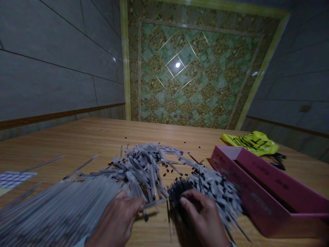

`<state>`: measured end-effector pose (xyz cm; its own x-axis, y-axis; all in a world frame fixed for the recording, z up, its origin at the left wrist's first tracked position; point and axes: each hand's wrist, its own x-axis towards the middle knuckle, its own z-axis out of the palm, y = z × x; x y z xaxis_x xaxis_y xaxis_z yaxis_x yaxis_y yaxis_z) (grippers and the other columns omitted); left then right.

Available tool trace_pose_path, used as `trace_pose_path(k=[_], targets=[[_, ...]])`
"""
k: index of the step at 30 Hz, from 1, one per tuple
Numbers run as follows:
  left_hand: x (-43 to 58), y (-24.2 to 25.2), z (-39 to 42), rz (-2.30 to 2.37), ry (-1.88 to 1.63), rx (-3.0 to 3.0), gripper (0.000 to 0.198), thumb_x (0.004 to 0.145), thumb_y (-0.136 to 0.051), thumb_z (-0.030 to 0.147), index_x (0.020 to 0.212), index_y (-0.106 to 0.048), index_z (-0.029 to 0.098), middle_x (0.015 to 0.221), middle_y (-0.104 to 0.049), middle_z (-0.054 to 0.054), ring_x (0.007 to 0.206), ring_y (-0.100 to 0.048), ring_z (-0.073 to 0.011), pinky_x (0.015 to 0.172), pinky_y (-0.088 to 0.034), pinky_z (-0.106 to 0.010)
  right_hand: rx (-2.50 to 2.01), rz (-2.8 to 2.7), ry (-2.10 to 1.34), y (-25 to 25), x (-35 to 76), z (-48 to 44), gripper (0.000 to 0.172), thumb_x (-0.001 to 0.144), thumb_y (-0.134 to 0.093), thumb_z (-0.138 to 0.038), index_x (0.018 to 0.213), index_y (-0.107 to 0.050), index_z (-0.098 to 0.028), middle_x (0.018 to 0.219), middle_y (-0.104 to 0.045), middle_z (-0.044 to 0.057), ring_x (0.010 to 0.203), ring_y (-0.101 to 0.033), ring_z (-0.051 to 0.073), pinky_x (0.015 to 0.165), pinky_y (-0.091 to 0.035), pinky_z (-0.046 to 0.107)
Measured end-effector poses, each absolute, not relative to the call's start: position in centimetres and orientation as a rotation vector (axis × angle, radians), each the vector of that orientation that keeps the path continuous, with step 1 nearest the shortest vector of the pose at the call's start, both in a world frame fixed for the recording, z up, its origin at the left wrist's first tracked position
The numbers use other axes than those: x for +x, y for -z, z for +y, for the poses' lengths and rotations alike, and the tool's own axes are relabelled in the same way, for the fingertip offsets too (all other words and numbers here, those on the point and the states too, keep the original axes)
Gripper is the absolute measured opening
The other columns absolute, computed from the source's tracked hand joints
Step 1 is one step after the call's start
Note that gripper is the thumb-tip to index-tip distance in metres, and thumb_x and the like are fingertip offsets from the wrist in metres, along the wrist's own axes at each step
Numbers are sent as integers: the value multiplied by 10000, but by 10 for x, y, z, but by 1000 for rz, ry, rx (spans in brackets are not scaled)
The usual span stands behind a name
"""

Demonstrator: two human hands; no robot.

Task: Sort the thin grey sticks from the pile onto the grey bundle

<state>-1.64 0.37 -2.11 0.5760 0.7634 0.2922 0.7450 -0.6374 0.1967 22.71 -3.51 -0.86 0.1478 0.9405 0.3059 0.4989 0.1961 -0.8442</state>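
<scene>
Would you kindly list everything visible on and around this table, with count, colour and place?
table: one, light wood, across the view.
thin tubes: many, clear-grey, heaped centre and left.
black-tipped pieces: many, grey and black, heaped right of centre.
black caps: several, black, scattered among the heaps.
box: one, pink, open, right.
bag: one, yellow, behind the box.
checked sheet: one, white-blue, far left.
left hand: holds one tube.
right hand: on a dark bundle.

Left hand [117, 219] pinches thin tube [154, 203]; right hand [205, 219] grips dark bundle [177, 192]; pink box [269, 192] beside.
</scene>
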Motion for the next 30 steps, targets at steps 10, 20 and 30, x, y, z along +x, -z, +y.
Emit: trace_pose_path(k=[10, 20, 30], targets=[[-16, 22, 2, 1329, -577, 2747, 257, 766, -440, -30, 729, -507, 216, 685, -658, -11, 679, -560, -235, 645, -335, -321, -1038, -455, -1094, -2, 289, -1, 159, 635, -753, -89, 729, -637, -140, 523, -564, -50, 413, -478, 52, 354, -358, 108], [-14, 18, 0, 1286, -619, 2783, 259, 782, -449, -13, 744, -549, 223, 663, -673, -2, 634, -584, -216, 609, -340, -311, -1025, -368, -875, -6, 320, 18, 350, 853, -512, -519, 760, -646, -210, 854, -664, 47, 921, -638, 187, 723, -539, 257], [-13, 20, 0, 1286, -549, 2746, 284, 773, -437, -46, 765, -537, 220, 722, -681, -12, 673, -591, -223, 698, -361, -349, -1192, -1005, -745, -3, 263, -14, 418, 745, -700, -465, 1076, -623, -223, 1153, -650, 57, 1122, -555, 226, 1018, -362, 350]])
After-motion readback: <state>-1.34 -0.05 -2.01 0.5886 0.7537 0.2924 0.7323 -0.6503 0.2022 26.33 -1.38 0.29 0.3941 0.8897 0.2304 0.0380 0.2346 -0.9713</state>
